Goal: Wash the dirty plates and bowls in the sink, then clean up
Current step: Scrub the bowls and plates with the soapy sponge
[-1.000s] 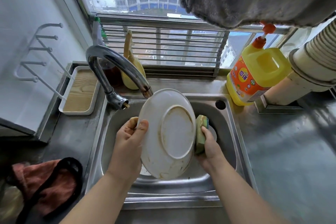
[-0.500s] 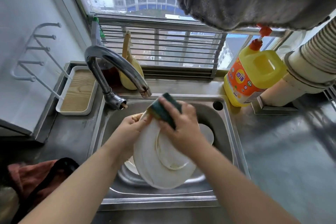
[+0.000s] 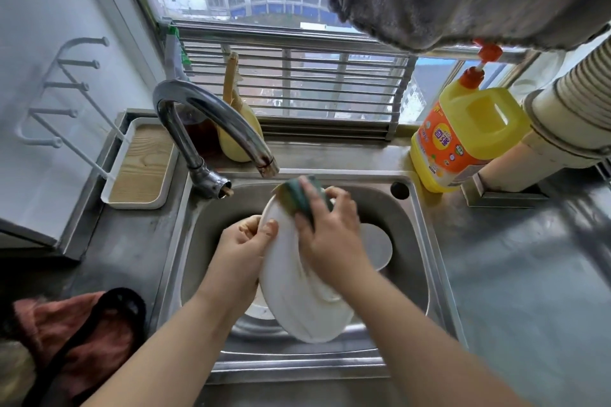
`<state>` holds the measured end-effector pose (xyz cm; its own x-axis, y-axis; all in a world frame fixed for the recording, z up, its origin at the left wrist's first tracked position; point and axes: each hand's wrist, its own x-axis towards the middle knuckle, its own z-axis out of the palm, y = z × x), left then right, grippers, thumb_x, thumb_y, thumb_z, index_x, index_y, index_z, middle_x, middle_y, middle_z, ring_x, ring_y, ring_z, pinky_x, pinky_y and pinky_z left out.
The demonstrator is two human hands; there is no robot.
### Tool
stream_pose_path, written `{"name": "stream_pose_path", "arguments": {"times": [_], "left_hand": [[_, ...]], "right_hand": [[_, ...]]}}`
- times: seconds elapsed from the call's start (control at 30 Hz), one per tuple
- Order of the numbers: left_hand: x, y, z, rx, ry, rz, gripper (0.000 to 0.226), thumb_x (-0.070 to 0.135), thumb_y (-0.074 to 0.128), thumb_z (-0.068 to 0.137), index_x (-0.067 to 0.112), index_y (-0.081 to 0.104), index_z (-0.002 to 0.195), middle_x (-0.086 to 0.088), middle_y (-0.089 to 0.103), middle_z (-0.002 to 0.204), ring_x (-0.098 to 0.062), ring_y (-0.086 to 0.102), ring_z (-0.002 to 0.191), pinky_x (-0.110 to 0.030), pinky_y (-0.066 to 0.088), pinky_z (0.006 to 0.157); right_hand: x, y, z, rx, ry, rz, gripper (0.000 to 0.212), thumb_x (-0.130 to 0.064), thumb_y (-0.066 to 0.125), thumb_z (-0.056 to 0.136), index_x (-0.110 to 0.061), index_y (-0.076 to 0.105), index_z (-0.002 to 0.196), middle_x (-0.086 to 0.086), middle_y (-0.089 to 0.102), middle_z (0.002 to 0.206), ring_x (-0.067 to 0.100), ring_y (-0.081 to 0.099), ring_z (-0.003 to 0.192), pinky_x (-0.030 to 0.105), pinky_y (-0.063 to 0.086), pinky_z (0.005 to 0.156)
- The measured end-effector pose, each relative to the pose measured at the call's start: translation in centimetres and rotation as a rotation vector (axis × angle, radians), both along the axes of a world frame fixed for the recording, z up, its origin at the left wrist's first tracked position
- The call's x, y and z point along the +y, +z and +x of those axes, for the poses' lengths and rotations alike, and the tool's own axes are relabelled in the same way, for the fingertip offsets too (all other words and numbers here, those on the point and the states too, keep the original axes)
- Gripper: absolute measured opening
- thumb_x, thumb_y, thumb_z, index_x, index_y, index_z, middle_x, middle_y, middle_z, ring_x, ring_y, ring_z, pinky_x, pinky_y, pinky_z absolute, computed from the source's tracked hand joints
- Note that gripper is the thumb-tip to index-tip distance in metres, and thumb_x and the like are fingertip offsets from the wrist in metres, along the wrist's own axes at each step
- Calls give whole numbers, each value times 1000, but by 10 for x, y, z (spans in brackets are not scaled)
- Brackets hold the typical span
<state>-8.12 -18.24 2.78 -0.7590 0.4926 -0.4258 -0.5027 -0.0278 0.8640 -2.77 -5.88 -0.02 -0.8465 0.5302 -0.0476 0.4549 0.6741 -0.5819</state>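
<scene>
Over sink [image 3: 420, 241]: left hand [image 3: 239, 249] grips plate [image 3: 291, 291], right hand [image 3: 330, 235] presses sponge [image 3: 299, 196]

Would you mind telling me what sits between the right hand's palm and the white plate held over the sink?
In the head view, a green and yellow sponge lies between the right hand and the white plate, pressed near its upper rim.

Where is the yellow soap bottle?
The yellow soap bottle stands on the counter's right side, behind the sink, by the window.
</scene>
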Motion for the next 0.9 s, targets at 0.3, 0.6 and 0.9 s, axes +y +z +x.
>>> {"name": "stream_pose_path", "arguments": {"times": [0.3, 0.6, 0.9], "left_hand": [[1, 1, -2, 144, -30, -73, 17, 7, 52, 95, -6, 63, 91, -10, 67, 74, -18, 61, 68, -27, 51, 60], [0, 4, -2, 152, -14, -104, 18, 10, 53, 96, 1, 64, 85, -9, 67, 70, -17, 62, 65, -28, 51, 57], [-11, 7, 12, 77, 197, -43, 20, 13, 54, 95, 8, 58, 77, -1, 57, 61, -13, 49, 56, -24, 42, 50]], "right_hand": [[5, 7, -12, 17, 46, -64, 57, -50, 36, 96, -42, 18, 149, 7, 25, 136, 24, 25, 127, 40, 21, 112], [-28, 19, -1, 92, 19, -90, 60, -49, 36, 95, -36, 17, 151, 6, 22, 138, 22, 24, 128, 36, 20, 113], [30, -51, 8, -1, -422, -753, 52, -34, 42, 97, -39, 30, 147, 4, 46, 140, 24, 43, 126, 40, 34, 109]]}}
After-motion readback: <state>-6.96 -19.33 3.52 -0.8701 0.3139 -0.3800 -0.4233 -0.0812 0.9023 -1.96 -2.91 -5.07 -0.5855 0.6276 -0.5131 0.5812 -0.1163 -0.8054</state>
